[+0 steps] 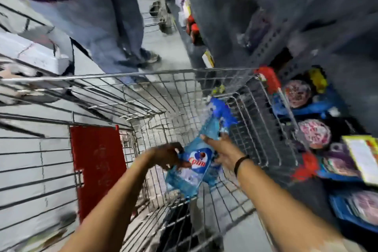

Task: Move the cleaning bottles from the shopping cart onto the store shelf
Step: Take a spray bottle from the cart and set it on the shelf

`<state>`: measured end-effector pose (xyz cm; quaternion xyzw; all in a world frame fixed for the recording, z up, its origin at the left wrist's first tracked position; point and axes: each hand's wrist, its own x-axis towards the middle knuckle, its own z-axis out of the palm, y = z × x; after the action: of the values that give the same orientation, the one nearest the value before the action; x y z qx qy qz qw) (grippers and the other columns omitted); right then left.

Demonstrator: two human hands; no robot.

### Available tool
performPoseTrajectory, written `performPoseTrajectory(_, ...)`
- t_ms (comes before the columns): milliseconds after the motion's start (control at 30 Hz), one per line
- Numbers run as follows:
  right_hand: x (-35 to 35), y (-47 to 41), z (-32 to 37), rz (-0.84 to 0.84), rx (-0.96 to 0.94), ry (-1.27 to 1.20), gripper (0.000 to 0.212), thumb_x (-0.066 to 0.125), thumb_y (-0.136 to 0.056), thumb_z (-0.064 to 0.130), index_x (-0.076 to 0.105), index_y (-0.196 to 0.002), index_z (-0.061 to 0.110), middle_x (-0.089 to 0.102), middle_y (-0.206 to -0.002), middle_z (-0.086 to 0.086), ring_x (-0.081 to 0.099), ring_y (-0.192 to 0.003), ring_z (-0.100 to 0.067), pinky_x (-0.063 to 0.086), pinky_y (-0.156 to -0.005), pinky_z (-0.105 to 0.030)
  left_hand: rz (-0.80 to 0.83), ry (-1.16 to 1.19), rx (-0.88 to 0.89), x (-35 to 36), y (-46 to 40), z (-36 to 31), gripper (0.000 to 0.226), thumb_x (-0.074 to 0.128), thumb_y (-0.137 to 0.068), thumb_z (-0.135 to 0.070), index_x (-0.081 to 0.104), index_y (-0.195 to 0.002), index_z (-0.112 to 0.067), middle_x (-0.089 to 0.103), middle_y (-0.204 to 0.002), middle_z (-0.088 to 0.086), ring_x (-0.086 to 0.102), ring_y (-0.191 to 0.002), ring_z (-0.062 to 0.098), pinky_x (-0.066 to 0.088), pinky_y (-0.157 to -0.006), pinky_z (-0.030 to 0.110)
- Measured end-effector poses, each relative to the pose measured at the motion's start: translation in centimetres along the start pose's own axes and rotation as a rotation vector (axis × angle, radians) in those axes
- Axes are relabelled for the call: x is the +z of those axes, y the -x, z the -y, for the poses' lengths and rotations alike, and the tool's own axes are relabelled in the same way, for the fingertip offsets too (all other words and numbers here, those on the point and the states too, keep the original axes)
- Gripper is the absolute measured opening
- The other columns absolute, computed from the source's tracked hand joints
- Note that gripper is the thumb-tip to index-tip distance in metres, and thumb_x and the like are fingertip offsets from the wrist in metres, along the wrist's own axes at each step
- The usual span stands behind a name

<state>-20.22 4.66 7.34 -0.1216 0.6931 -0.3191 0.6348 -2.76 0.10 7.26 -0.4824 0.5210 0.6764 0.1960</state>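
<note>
A clear blue spray bottle (196, 168) with a blue trigger head and a red-and-white label is lifted inside the wire shopping cart (126, 76). My left hand (169, 155) grips its lower left side. My right hand (222, 150) holds its right side near the neck. The trigger head points toward the cart's far right corner. The grey store shelf (319, 51) rises to the right of the cart. The image is blurred by motion.
Another person in jeans (114, 32) stands on the aisle floor beyond the cart. A red child-seat flap (96, 165) hangs at the cart's near left. Packaged goods (315, 133) and price tags (362, 157) fill the lower shelves on the right.
</note>
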Motion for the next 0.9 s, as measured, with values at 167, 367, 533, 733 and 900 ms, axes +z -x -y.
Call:
performPoseTrajectory(167,-3.6,7.5,3.4,-0.011,-0.257,-0.117,0.024,0.061,-0.081,0.002,0.057,-0.104,0.01,0.069,-0.084,-0.003,0.064,-0.065,-0.01,0.056,-0.062,-0.026,-0.174,-0.254,0.246,2.2,3.5,-4.4,0.025,0.067,-0.079,-0.011,0.044,-0.083,-0.02,0.055,-0.074,0.006,0.05,-0.054,0.01,0.044,-0.04,0.017)
performPoseTrajectory(367,-10.0,19.4,4.5,-0.173,-0.545,-0.136,0.057,0.066,-0.077,0.002,0.038,-0.126,-0.001,0.055,-0.125,-0.016,0.057,-0.106,-0.027,0.049,-0.09,-0.037,-0.186,-0.187,0.629,10.7,10.7,-10.6,0.053,0.082,-0.049,-0.045,0.044,-0.081,-0.025,0.05,-0.069,-0.008,0.048,-0.047,-0.004,0.04,-0.046,0.012)
performPoseTrajectory(533,-16.8,29.2,1.1,-0.324,-0.704,-0.099,0.058,0.074,-0.072,0.011,0.044,-0.121,0.007,0.06,-0.122,-0.014,0.061,-0.103,-0.02,0.051,-0.091,-0.037,-0.233,-0.33,0.892,20.3,14.6,-13.7,0.089,0.069,-0.044,-0.072,0.052,-0.1,-0.005,0.063,-0.086,0.013,0.05,-0.068,0.009,0.047,-0.057,0.029)
performPoseTrajectory(733,-26.0,39.9,-7.7,-0.647,-0.816,-0.099,0.053,0.078,-0.068,0.02,0.043,-0.108,0.027,0.061,-0.111,0.002,0.06,-0.102,-0.01,0.05,-0.09,-0.024,-0.191,-0.464,1.084,33.3,13.9,-17.8,0.065,0.059,-0.031,-0.087,0.051,-0.082,-0.048,0.065,-0.077,-0.029,0.057,-0.062,-0.007,0.052,-0.064,0.02)
performPoseTrajectory(900,-34.0,47.5,-13.9,-0.907,-0.865,-0.104,0.059,0.079,-0.066,0.02,0.044,-0.113,0.025,0.059,-0.113,0.0,0.058,-0.105,-0.006,0.045,-0.095,-0.022,-0.019,-0.615,1.133,45.9,13.2,-22.8,0.058,0.063,-0.032,-0.071,0.045,-0.072,-0.033,0.066,-0.075,-0.007,0.065,-0.072,0.009,0.053,-0.069,0.027)
